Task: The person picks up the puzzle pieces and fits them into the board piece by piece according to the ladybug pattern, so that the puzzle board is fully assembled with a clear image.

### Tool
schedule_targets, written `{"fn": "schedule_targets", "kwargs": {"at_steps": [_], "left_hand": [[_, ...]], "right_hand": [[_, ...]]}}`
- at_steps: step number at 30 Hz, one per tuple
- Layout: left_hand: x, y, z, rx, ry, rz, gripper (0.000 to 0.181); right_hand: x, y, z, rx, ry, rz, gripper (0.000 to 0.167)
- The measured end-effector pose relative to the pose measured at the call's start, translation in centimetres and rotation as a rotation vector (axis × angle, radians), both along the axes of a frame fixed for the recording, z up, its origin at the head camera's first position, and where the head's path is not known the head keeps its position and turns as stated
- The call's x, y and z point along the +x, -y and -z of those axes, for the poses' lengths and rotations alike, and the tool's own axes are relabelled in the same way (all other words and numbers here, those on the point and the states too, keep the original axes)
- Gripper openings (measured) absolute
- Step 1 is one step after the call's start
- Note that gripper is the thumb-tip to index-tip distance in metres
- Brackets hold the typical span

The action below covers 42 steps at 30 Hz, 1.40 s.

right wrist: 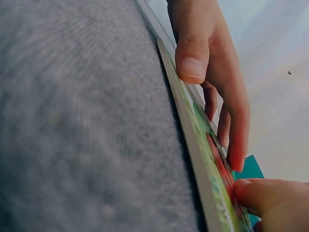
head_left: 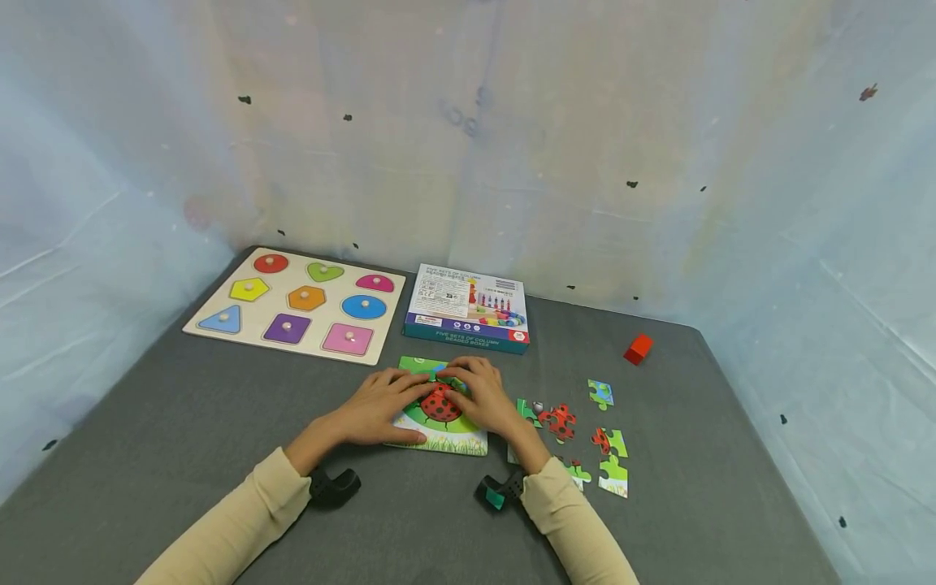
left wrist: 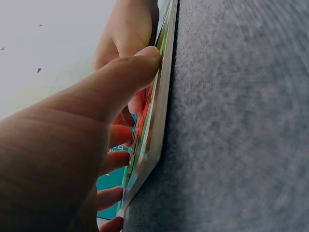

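Head view: ladybug jigsaw board (head_left: 451,444) flat on grey table (head_left: 395,528); it serves as dial centre. Left hand (head_left: 374,406) at 9 o'clock on it, fingers spread wide, thumb at the near edge. Right hand (head_left: 480,394) at 2, fingers loosely bent over the board, thumb and index apart, nothing visibly gripped. Knobbed shape board (head_left: 332,304) at 10; beaded-column box (head_left: 465,307) (lid reads "FIVE SETS OF COLUMN BEADED BOXES") near 12. Red block (head_left: 638,349) between 2 and 3. Loose jigsaw pieces (head_left: 559,422) from 3 to 4, some partly hidden by the right arm.

Left wrist view: board edge-on, running 12 to 7. Left thumb rests against its edge; the other fingertips line its face toward 7. Right hand near 12.

Right wrist view: board slants 12 to 5. Right thumb at 4, by the ladybug's red. Left thumb near 1; contact, cannot tell.
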<state>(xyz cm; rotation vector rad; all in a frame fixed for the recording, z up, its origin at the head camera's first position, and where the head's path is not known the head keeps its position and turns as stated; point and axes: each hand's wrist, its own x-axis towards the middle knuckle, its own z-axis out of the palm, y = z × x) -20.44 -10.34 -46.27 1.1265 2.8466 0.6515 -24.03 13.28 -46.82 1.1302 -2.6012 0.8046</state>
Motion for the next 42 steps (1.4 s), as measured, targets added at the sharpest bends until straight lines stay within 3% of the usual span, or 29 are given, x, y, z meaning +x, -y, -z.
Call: {"fn": "schedule_targets", "kwargs": {"at_steps": [6,13,20,24,31,37,42], "left_hand": [[-0.1,0.0,0.5,-0.055,-0.015,-0.010,0.083],[0.1,0.0,0.1,-0.027,-0.030,0.007,0.084],[-0.2,-0.1,0.7,-0.007,-0.056,0.010,0.083],[-0.2,-0.1,0.8,-0.004,-0.067,0.008,0.084],[-0.2,0.0,0.8,-0.009,-0.019,0.000,0.087],[-0.2,0.0,0.6,-0.015,-0.012,0.000,0.086],[-0.2,0.0,0.4,-0.009,-0.028,0.011,0.084]], "right_hand": [[0.0,-0.2,-0.2,0.012,0.042,-0.033,0.033],[0.1,-0.7,-1.0,0.021,0.079,-0.062,0.036],[-0.3,-3.8,-3.0,-0.054,-0.020,-0.071,0.037],[-0.3,-7.2,-4.1,-0.083,-0.059,-0.016,0.037],[0.6,-13.1,-5.8,-0.104,-0.006,0.177,0.039],[1.7,-16.7,-5.8,-0.144,0.046,0.305,0.041],[2.2,-18.5,-4.8,-0.175,0.086,0.354,0.041]]}}
